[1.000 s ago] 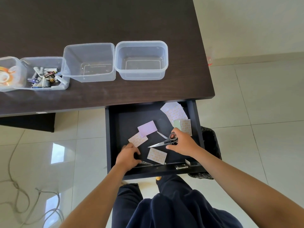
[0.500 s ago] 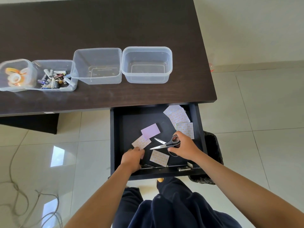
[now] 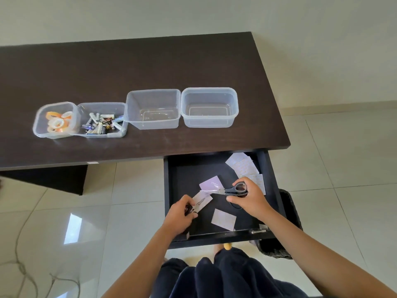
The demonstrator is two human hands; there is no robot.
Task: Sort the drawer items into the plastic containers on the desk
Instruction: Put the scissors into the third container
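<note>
The dark drawer [image 3: 225, 236] is pulled out under the desk. My right hand [image 3: 250, 202] grips a pair of dark-handled scissors [image 3: 236, 189] lifted above the drawer floor, blades pointing left. My left hand [image 3: 179, 216] holds a smaller pair of scissors [image 3: 198, 204] by its handles, over a pale note. Pastel sticky-note pads [image 3: 223, 219] lie in the drawer, with more stacked at the back right [image 3: 242, 166]. On the desk stand two empty plastic containers [image 3: 153, 123] [image 3: 209, 123], a container of batteries [image 3: 101, 123] and one of tape rolls [image 3: 54, 120].
The dark desk [image 3: 129, 72] ends at its right edge just past the drawer. A dark woven bin [image 3: 287, 222] stands on the floor right of the drawer. Cables [image 3: 21, 269] lie on the tiled floor at the left. My knees are below the drawer front.
My right hand has lifted the dark-handled scissors off the drawer floor. My left hand has picked up the smaller scissors from the front of the drawer. The view has tilted up.
</note>
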